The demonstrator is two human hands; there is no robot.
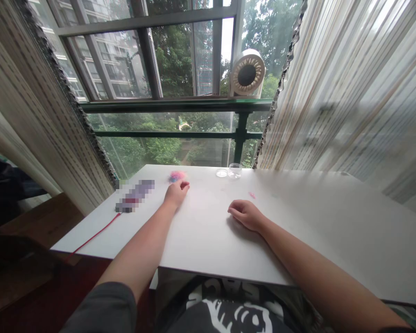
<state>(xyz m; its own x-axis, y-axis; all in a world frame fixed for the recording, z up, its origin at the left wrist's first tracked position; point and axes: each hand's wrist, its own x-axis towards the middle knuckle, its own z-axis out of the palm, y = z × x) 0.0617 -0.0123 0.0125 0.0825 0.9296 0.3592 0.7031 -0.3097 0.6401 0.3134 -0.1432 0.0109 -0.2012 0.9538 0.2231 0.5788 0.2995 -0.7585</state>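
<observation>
My left hand (176,193) is over the white table (204,236), its fingers closed in a pinch. Whatever it may hold is too small or hidden. Just beyond it lies a loose pile of small pink, blue and other coloured bits (176,175), partly covered by the hand. My right hand (245,215) rests on the table with its fingers curled in, and their inside is hidden from view. A few pink bits (252,195) lie a little beyond the right hand. Farther back stands a clear round jar (235,170), with a clear lid (222,173) flat beside it.
On the left of the table lies a blurred-out dark object (135,196) with a red cable (95,234) running off the edge. A white fan (247,74) stands by the window, above the green railing (180,107). Curtains (333,92) hang at both sides.
</observation>
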